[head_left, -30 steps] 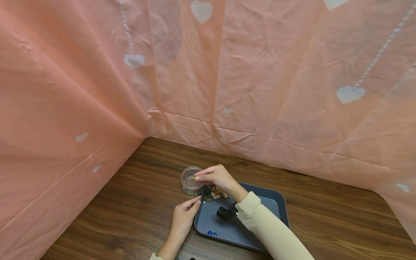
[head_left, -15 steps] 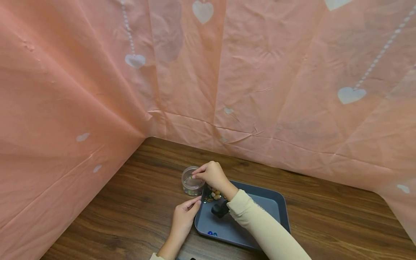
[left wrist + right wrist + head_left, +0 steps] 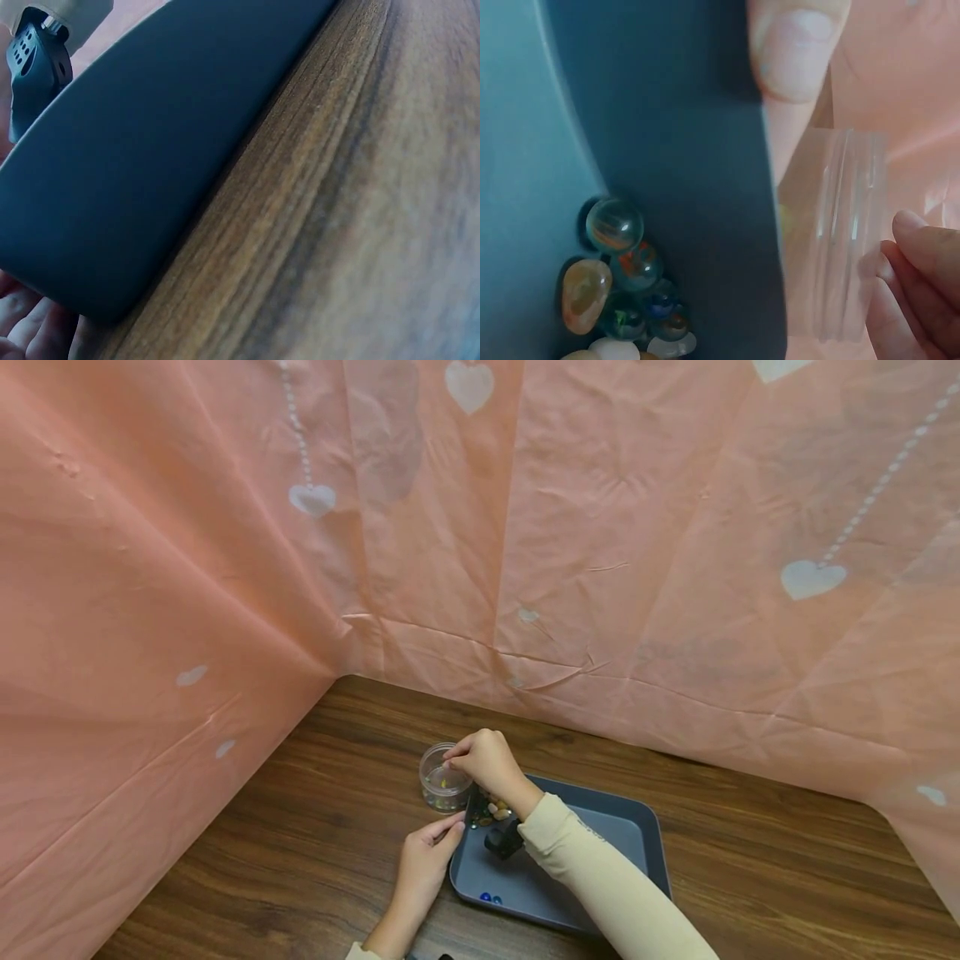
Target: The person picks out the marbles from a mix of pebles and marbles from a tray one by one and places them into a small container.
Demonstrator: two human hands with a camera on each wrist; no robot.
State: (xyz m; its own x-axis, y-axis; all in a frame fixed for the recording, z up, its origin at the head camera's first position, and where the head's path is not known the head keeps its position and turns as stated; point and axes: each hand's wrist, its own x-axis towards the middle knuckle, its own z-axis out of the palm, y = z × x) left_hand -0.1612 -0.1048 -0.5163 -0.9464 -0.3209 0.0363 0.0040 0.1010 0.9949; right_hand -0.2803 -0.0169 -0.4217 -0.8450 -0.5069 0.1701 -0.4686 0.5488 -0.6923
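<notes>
My left hand [image 3: 423, 860] grips the left wall of a dark grey tray [image 3: 622, 831]; in the right wrist view its thumb [image 3: 795, 56] lies over the rim. Inside the tray's far left corner, glass marbles [image 3: 615, 225] and smooth pebbles [image 3: 586, 296] are heaped, partly hidden by my right arm. A clear round plastic jar [image 3: 433, 793] stands just beyond that corner. Over its mouth is my right hand [image 3: 487, 764], fingertips close together and nothing seen between them. A small yellow piece [image 3: 444, 783] shows inside the jar below those fingers.
Two blue marbles [image 3: 486, 897] lie at the tray's near left corner. A wood-grain table [image 3: 300, 843] carries everything. Pink cloth [image 3: 600, 568] with white hearts hangs along the back and left sides. A black device [image 3: 502, 839] sits on my right wrist.
My right hand has moved a little left over the jar. The yellow-green piece it pinched has left its fingertips and shows lower, in the jar. My left hand stays on the tray.
</notes>
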